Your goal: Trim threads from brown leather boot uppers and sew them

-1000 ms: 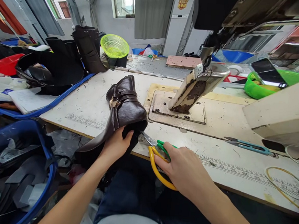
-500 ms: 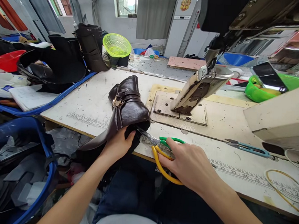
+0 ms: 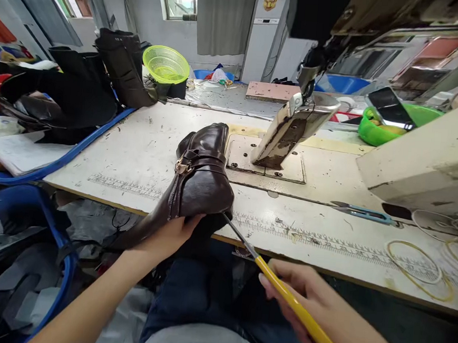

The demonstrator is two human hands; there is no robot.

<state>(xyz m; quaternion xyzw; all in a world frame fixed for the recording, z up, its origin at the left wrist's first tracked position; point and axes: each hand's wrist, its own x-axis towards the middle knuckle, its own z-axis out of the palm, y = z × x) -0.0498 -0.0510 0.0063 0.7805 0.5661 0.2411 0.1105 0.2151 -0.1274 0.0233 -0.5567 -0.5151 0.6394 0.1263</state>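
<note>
A dark brown leather boot upper [image 3: 206, 188], with straps and a gold-coloured buckle [image 3: 182, 167], is held above the table's front edge. My left hand [image 3: 170, 238] is closed on its underside edge, most of the fingers hidden beneath the leather. In my right hand [image 3: 302, 291] are yellow-handled scissors [image 3: 279, 284], turned edge-on. Their metal blades point up and left, the tip meeting the lower edge of the boot upper near its right corner. The green handle seen before is hidden from this angle.
Behind the boot upper stands a sewing machine post [image 3: 281, 136]. Blue thread snips [image 3: 362, 212] and loops of cord [image 3: 419, 268] lie on the right. A blue bin [image 3: 61, 264] of cut pieces is at lower left. Further back are a yellow-green basket [image 3: 166, 63] and a green bowl [image 3: 375, 133].
My right hand has rolled the scissors from flat to edge-on and drawn them down toward me. The boot upper is turned more upright and has shifted slightly right.
</note>
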